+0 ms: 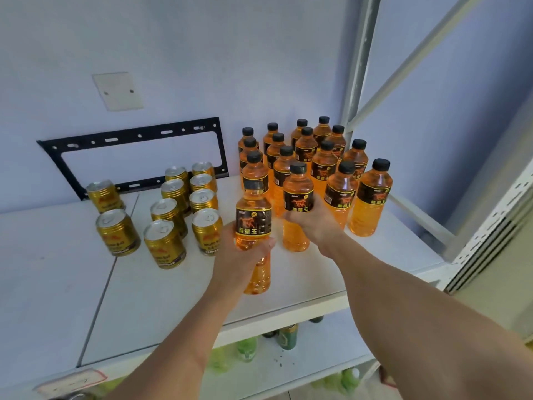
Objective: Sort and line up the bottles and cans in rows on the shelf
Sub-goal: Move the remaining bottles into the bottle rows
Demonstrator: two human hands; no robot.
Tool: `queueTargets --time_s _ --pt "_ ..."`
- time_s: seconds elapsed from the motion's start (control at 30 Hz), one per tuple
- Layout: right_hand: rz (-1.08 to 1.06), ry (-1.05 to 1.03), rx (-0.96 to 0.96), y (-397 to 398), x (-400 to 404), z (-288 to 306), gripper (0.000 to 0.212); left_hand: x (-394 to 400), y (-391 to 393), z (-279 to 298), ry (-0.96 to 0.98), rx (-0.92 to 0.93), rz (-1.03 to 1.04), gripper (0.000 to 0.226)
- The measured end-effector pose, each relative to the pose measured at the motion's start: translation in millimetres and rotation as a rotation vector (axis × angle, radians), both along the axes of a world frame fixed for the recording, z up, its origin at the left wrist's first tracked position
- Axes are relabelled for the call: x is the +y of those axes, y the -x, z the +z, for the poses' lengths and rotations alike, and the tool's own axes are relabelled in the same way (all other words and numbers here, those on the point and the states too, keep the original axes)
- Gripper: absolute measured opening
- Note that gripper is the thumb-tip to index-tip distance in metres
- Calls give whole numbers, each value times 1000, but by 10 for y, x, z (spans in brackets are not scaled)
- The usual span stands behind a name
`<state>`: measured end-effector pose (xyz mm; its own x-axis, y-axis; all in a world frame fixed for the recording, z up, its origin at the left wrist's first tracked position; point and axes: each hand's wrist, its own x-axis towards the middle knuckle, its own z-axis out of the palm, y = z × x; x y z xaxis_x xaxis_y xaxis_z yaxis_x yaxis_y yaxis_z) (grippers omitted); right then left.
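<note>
**Q:** Count, please. Bottles first.

**Me:** Seventeen orange bottles with black caps, if I read the crowded back rows right. Fifteen stand clustered (326,157) at the right of the white shelf (161,298). The other two are in my hands. My left hand (245,255) has its fingers curled round the left bottle (253,223) below the black label; this bottle is the nearest to the shelf's front edge, and I cannot tell whether its base touches the board. My right hand (313,220) wraps the right bottle (298,203) from behind, at the label, in the front of the cluster.

**Q:** Cans?

**Me:** Ten gold cans (184,209). Eight stand in two columns just left of the bottles, two more (111,215) apart, further left. All upright, pull-tabs up.

**Q:** Anything in the way?

**Me:** My held bottles and forearms cover part of the front rows. A black metal bracket (135,157) leans on the wall behind the cans. Above it, a blank wall plate (117,90). Grey shelf posts (360,62) rise at the right. On the lower shelf, green bottles (246,349), mostly hidden under the board.
</note>
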<state>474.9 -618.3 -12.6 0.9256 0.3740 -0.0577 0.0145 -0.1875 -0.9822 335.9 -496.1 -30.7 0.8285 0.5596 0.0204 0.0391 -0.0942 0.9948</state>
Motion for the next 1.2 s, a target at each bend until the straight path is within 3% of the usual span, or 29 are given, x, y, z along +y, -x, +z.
queueTargets --time_s 0.4,0.87,0.93,1.0,1.1,1.2 --pt "36 3 3 -336 126 -222 72 137 -359 -142 -19 -7 0 60" --pt "8 142 88 -195 -1 -173 101 139 -536 -119 -199 14 9 66" --pt "11 229 112 -122 -27 -214 99 159 -583 -127 -217 26 23 70" --pt "-11 406 97 5 -65 -268 78 179 -640 -136 -240 38 33 72" --pt "27 843 -180 215 -121 -371 39 204 -711 -163 -254 45 28 73" --pt "126 1104 -507 399 -169 -400 31 236 -763 -207 -240 70 23 75"
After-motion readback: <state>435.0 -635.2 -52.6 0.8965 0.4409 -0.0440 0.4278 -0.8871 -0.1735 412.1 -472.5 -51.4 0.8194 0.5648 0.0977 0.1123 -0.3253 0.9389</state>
